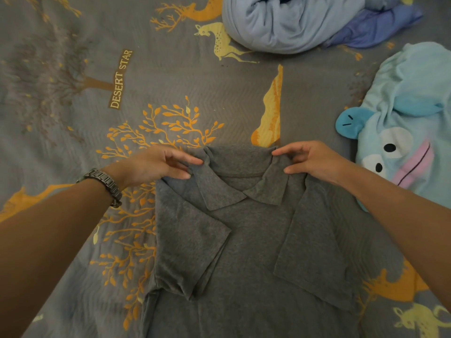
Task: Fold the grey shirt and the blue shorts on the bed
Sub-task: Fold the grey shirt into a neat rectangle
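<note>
The grey shirt (249,245), a collared polo, lies front-up on the bed with its collar away from me and both sleeves folded inward over the chest. My left hand (156,164), with a metal watch on its wrist, pinches the shirt's left shoulder beside the collar. At the right shoulder, my right hand (310,159) pinches the fabric next to the collar. The blue shorts (375,28) lie crumpled at the far right of the bed, partly under a light blue bundle.
The bed (73,93) has a grey cover printed with orange trees and deer. A rolled light blue cloth (288,23) sits at the far edge. A light blue plush toy (410,132) with a cartoon face lies close to the shirt's right side.
</note>
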`<state>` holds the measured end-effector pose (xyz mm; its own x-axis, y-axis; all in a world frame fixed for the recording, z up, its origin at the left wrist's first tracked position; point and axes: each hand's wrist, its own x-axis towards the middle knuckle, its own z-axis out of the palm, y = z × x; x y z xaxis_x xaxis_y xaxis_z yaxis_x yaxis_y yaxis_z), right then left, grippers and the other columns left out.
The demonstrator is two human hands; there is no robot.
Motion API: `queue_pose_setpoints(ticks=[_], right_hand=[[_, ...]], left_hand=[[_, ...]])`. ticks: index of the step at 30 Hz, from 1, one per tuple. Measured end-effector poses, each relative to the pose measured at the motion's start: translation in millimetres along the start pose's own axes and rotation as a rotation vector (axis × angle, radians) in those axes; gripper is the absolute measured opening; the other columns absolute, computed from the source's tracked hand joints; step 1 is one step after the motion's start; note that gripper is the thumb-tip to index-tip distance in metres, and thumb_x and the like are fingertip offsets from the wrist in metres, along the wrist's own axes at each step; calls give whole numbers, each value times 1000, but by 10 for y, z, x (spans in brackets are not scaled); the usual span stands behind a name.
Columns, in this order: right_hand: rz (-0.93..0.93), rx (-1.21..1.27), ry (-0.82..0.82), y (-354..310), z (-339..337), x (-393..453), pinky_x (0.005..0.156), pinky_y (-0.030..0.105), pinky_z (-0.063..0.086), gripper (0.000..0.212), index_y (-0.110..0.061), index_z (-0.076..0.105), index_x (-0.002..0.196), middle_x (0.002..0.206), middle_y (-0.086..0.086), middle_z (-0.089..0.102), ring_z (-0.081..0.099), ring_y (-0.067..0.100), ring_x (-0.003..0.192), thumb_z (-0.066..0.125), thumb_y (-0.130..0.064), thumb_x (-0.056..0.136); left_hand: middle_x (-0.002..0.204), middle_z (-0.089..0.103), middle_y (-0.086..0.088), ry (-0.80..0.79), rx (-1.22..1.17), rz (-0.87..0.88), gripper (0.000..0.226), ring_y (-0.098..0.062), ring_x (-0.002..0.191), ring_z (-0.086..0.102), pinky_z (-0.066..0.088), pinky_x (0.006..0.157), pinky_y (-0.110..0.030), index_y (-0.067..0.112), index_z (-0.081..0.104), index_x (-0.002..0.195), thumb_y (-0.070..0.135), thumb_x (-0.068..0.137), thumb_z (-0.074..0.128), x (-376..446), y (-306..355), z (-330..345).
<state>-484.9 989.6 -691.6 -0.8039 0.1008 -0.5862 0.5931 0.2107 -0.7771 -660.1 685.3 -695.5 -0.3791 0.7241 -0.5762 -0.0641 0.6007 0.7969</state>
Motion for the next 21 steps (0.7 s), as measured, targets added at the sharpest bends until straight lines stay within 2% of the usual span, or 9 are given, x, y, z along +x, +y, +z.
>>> queue_pose_setpoints(ticks=[2, 5, 7, 10, 13, 17, 19, 21], right_hand=[[0, -21, 11, -14, -16, 3, 72, 8, 52, 49, -13, 63, 114, 108, 7, 66, 67, -3, 80, 62, 16, 75], [-7, -54, 41, -73, -42, -1, 68, 6, 50, 47, -12, 63, 115, 106, 4, 66, 66, -7, 78, 62, 14, 76], [-26, -48, 97, -137, -65, 13, 65, 3, 48, 46, -9, 61, 117, 104, 4, 65, 65, -11, 75, 61, 14, 77], [-78, -14, 198, -279, -142, 77, 66, 5, 50, 46, -9, 61, 117, 106, 6, 65, 65, -12, 75, 60, 15, 78], [-130, -10, 248, -432, -234, 133, 71, 8, 52, 48, -12, 63, 115, 107, 7, 66, 66, -8, 77, 61, 16, 76], [-153, -4, 254, -542, -304, -26, 76, 10, 53, 47, -9, 63, 117, 99, 3, 68, 66, 0, 81, 63, 14, 76], [-154, 36, 234, -557, -306, -184, 79, 13, 54, 46, -10, 64, 116, 93, -5, 72, 67, 6, 85, 62, 13, 77], [-162, 65, 210, -578, -282, -363, 77, 14, 54, 45, -14, 64, 113, 84, -13, 74, 68, 4, 84, 61, 13, 77]], left_hand=[[81, 70, 14, -5, 25, -28, 46, 9, 81, 62, 44, 74, -2, 40, 73, 91, -4, 77, 68, 17, 17, -21], [84, 63, 3, -6, 60, -57, 40, 8, 76, 60, 42, 72, 1, 27, 68, 103, -6, 80, 64, 46, 82, -45], [86, 62, -2, 41, 70, -57, 40, -1, 83, 58, 43, 74, -1, 17, 65, 112, -7, 81, 62, 77, 137, -80], [96, 59, -10, 155, 86, 8, 44, -13, 91, 54, 43, 80, -11, 21, 64, 112, -9, 80, 62, 149, 254, -173], [96, 58, -5, 213, 133, 92, 44, -7, 84, 51, 41, 80, -12, 22, 65, 109, -11, 80, 61, 178, 429, -268], [115, 59, -5, 218, 119, 152, 48, -3, 96, 52, 41, 86, -7, 33, 64, 102, -10, 80, 61, 27, 556, -298], [116, 59, -1, 214, 128, 197, 49, 9, 88, 53, 41, 85, -3, 30, 63, 105, -11, 79, 61, -110, 583, -241], [114, 60, 4, 206, 107, 237, 52, 16, 83, 53, 41, 84, -1, 31, 64, 107, -12, 79, 61, -262, 619, -167]])
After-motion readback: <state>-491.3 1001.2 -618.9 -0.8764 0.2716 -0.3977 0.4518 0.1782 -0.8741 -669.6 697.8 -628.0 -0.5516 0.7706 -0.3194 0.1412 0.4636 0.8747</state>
